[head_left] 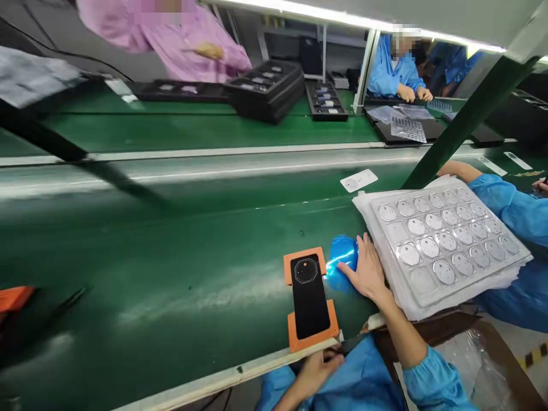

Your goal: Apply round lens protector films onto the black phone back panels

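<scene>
A black phone-shaped panel with a round camera ring near its top lies in an orange holder close to the table's front edge. Just right of it, my right hand rests with thumb and fingers apart over a shiny blue film; the thumb tip touches the film. My left hand is below the table edge, under the holder, with its fingers curled; whatever it may hold is hidden. To the right, a clear tray carries several round silvery discs in rows, with some pockets vacant.
A white card lies beyond the blue film. The green conveyor runs across. A slanted green post rises behind the tray. Another person's blue sleeve reaches in at right. Black trays stand on the far bench, where people sit.
</scene>
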### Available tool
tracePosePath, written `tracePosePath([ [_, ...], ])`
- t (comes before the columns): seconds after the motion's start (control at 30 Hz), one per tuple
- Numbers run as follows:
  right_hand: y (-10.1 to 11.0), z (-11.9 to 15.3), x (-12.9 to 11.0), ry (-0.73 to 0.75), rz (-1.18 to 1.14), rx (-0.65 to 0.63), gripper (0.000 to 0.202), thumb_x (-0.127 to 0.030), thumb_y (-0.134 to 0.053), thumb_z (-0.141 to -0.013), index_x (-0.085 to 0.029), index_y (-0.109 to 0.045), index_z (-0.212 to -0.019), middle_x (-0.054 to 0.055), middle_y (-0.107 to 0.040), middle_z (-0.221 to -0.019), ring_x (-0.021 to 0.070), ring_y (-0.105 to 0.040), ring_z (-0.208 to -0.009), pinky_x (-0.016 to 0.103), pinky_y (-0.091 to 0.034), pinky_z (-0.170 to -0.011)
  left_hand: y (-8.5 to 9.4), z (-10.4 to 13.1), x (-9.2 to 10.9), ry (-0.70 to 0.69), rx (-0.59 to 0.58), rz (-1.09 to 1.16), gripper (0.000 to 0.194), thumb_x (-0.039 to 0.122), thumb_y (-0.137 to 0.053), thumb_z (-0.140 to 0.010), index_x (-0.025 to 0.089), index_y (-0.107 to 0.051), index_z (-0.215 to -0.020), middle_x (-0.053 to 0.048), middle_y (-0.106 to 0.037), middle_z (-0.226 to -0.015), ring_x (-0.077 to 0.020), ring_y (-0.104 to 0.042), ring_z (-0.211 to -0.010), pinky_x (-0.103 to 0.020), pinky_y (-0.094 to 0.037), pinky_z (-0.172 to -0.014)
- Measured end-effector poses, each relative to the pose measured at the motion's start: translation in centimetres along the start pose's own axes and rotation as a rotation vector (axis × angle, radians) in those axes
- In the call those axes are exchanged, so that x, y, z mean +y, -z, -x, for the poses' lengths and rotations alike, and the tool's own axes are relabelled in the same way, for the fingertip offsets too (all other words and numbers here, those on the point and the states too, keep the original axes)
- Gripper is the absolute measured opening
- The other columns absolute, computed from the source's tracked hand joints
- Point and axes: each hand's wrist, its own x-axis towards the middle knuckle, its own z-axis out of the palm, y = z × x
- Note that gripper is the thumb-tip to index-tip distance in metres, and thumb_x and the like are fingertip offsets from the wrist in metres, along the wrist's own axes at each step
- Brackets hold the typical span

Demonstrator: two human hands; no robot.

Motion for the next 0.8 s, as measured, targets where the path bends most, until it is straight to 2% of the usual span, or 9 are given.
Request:
tracePosePath([
  [0.1,0.0,-2.0,0.2,0.087,-0.078,-0.054,0.082,-0.061,-0.045,-0.095,-0.007,-0.028,-0.154,0.023,-0.031,-0.158,0.0312,-0.032,-0.147,0.049,-0.031,-0.119,-0.4,1.1,-2.1,-0.037,-0.058,-0.159,0.033,0.022,-0.081,-0.075,0.032,-0.074,-0.106,-0.01,-0.073,-0.102,-0.0301,-0.069,-0.101,-0.048,-0.049,-0.097],
  [0.17,0.2,-3.2,0.2,0.094,-0.069,-0.028,0.072,-0.057,-0.039,-0.099,-0.009,-0.035,-0.152,0.02,-0.039,-0.155,0.0291,-0.036,-0.145,0.047,-0.032,-0.118,-1.6,0.9,-2.4,-0.051,-0.137,-0.183,0.033,0.033,-0.074,-0.081,0.041,-0.072,-0.113,-0.007,-0.073,-0.113,-0.0343,-0.064,-0.116,-0.052,-0.04,-0.105],
  [0.23,0.3,-4.2,0.1,0.088,0.011,-0.011,0.067,-0.058,-0.038,-0.099,-0.016,-0.039,-0.152,0.016,-0.038,-0.157,0.0325,-0.031,-0.147,0.054,-0.029,-0.118,-2.9,0.4,-2.2,-0.054,-0.231,-0.138,0.031,0.043,-0.063,-0.087,0.043,-0.07,-0.117,-0.004,-0.069,-0.125,-0.0339,-0.054,-0.13,-0.053,-0.031,-0.112],
  [0.33,0.4,-4.9,-0.3,0.164,0.155,-0.104,0.066,-0.066,-0.04,-0.095,-0.031,-0.04,-0.151,0.008,-0.031,-0.162,0.0403,-0.021,-0.15,0.067,-0.021,-0.115,-4.3,-0.8,-1.7,-0.054,-0.367,-0.045,0.036,0.054,-0.057,-0.091,0.037,-0.07,-0.12,-0.004,-0.062,-0.137,-0.0319,-0.041,-0.142,-0.05,-0.02,-0.118],
  [0.4,0.4,-4.4,-0.4,0.248,0.199,-0.175,0.062,-0.067,-0.037,-0.096,-0.036,-0.041,-0.15,0.005,-0.031,-0.162,0.039,-0.021,-0.15,0.067,-0.019,-0.116,-4.5,-1.6,-1.5,-0.064,-0.432,0.047,0.046,0.06,-0.056,-0.09,0.03,-0.069,-0.123,-0.007,-0.055,-0.145,-0.0306,-0.033,-0.146,-0.047,-0.015,-0.121],
  [0.5,1.0,-2.3,-0.1,0.338,0.191,-0.227,0.056,-0.061,-0.033,-0.1,-0.035,-0.042,-0.15,0.003,-0.033,-0.161,0.0327,-0.023,-0.15,0.06,-0.021,-0.119,-4.0,-2.7,-1.6,-0.059,-0.505,0.192,0.071,0.065,-0.062,-0.084,0.012,-0.063,-0.132,-0.018,-0.04,-0.155,-0.0304,-0.021,-0.151,-0.042,-0.011,-0.124],
  [0.57,1.5,-0.4,0.1,0.361,0.171,-0.238,0.053,-0.057,-0.033,-0.102,-0.035,-0.044,-0.149,0.002,-0.034,-0.161,0.0307,-0.024,-0.15,0.057,-0.021,-0.12,-3.6,-3.3,-1.8,-0.038,-0.538,0.27,0.084,0.066,-0.061,-0.085,0.002,-0.053,-0.139,-0.024,-0.032,-0.157,-0.0308,-0.017,-0.152,-0.041,-0.007,-0.124],
  [0.7,2.3,3.2,0.3,0.382,0.142,-0.239,0.047,-0.048,-0.035,-0.104,-0.034,-0.046,-0.147,0.001,-0.035,-0.16,0.0295,-0.026,-0.15,0.056,-0.024,-0.12,-3.7,-3.7,-2.1,-0.029,-0.537,0.369,0.096,0.067,-0.05,-0.09,-0.005,-0.03,-0.15,-0.029,-0.026,-0.158,-0.031,-0.019,-0.151,-0.041,-0.004,-0.124],
  [0.8,2.4,4.1,0.4,0.366,0.107,-0.216,0.045,-0.042,-0.032,-0.105,-0.032,-0.048,-0.147,0.002,-0.04,-0.157,0.0259,-0.032,-0.147,0.051,-0.028,-0.119,-4.1,-3.6,-2.1,-0.022,-0.525,0.393,0.102,0.067,-0.048,-0.09,-0.007,-0.018,-0.153,-0.031,-0.025,-0.157,-0.0309,-0.022,-0.151,-0.04,-0.006,-0.125],
])
